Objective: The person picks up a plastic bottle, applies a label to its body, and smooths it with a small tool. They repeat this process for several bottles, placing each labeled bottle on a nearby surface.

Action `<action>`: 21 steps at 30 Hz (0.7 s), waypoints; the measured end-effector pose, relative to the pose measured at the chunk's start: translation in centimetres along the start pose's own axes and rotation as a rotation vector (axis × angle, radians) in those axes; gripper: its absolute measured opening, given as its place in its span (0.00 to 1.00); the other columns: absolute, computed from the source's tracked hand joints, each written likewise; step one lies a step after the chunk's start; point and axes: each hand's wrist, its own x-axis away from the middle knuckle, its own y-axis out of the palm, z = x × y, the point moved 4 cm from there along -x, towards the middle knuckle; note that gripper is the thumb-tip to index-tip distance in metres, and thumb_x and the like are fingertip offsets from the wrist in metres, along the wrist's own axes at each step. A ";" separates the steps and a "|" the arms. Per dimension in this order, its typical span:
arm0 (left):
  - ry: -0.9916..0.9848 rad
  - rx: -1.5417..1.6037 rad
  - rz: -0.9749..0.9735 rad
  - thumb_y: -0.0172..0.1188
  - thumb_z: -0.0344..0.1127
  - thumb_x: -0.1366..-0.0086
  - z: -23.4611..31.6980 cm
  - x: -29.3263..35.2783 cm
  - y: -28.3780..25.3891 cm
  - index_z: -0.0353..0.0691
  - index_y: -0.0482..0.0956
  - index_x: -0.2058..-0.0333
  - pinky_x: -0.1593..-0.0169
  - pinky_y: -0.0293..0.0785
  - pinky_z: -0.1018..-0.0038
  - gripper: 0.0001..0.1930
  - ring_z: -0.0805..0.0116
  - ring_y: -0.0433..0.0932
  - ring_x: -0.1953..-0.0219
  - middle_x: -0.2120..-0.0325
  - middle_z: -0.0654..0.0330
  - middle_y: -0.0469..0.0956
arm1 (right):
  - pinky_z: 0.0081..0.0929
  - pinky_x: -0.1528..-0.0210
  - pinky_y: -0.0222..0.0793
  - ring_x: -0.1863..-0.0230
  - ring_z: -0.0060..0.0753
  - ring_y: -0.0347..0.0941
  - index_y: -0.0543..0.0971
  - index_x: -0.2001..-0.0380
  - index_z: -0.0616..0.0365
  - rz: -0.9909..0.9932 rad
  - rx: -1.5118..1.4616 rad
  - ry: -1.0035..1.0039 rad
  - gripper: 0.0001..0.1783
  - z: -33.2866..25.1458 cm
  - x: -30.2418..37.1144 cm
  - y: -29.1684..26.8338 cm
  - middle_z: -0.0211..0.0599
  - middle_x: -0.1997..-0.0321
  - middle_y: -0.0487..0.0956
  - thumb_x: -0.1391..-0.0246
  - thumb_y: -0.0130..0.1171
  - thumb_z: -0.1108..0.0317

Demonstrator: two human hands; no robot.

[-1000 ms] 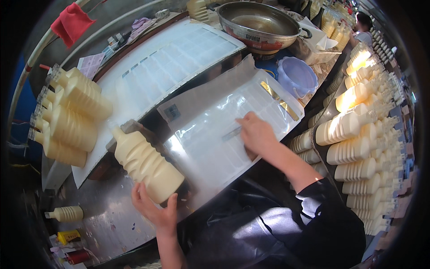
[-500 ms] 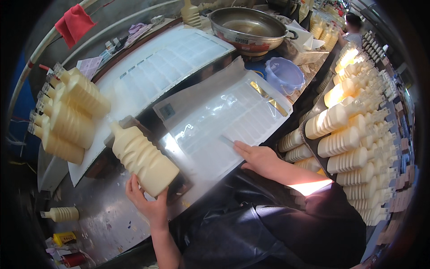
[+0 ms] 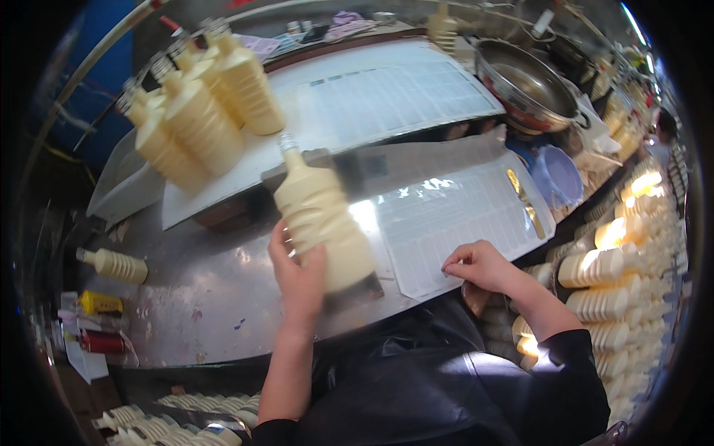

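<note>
My left hand [image 3: 299, 271] grips the lower side of a cream-coloured ribbed bottle [image 3: 323, 223] with a clear neck. The bottle leans back with its neck pointing away from me, over a dark block [image 3: 320, 160]. My right hand [image 3: 480, 266] is closed in a pinch over the near edge of a whitish translucent sheet [image 3: 446, 223] printed with rows of pale rectangles. Whatever its fingertips hold, if anything, is too small to make out.
Several similar bottles [image 3: 201, 111] stand at far left on a white board [image 3: 297, 145]; a smaller bottle [image 3: 119, 265] lies at left. Beyond the sheet are a metal pan [image 3: 528, 82] and a purple bucket [image 3: 556, 177]. Stacked bottles [image 3: 610, 305] fill the right side.
The view has swung left. My right hand has drawn back from the middle of the sheet to its near edge, its fingers curling into a pinch. My left hand keeps hold of the bottle.
</note>
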 end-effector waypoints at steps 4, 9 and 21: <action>-0.064 0.042 -0.015 0.63 0.27 0.38 -0.1 -0.1 -0.2 0.37 0.53 0.29 0.40 0.74 0.62 0.41 0.56 0.71 0.40 0.37 0.47 0.64 | 0.22 0.56 0.73 0.62 0.18 0.77 0.88 0.61 0.61 -0.116 -0.168 -0.030 0.13 -5.5 -5.9 -0.2 0.31 0.65 0.87 0.40 0.67 0.62; -0.029 0.042 -0.026 0.63 0.28 0.40 1.0 -1.1 -0.8 0.37 0.47 0.27 0.36 0.69 0.60 0.46 0.55 0.67 0.35 0.33 0.46 0.59 | 0.29 0.61 0.73 0.64 0.31 0.78 0.87 0.63 0.56 0.019 0.021 -0.651 0.08 -18.9 -9.9 -0.2 0.33 0.65 0.82 0.43 0.66 0.65; -0.136 0.262 0.004 0.49 0.51 0.22 2.1 -6.2 -0.6 0.36 0.68 0.40 0.43 0.69 0.72 0.25 0.71 0.71 0.48 0.50 0.58 0.73 | 0.32 0.73 0.74 0.73 0.37 0.77 0.83 0.57 0.47 0.132 0.743 -1.257 0.23 -22.8 -12.2 1.9 0.32 0.60 0.76 0.59 0.64 0.80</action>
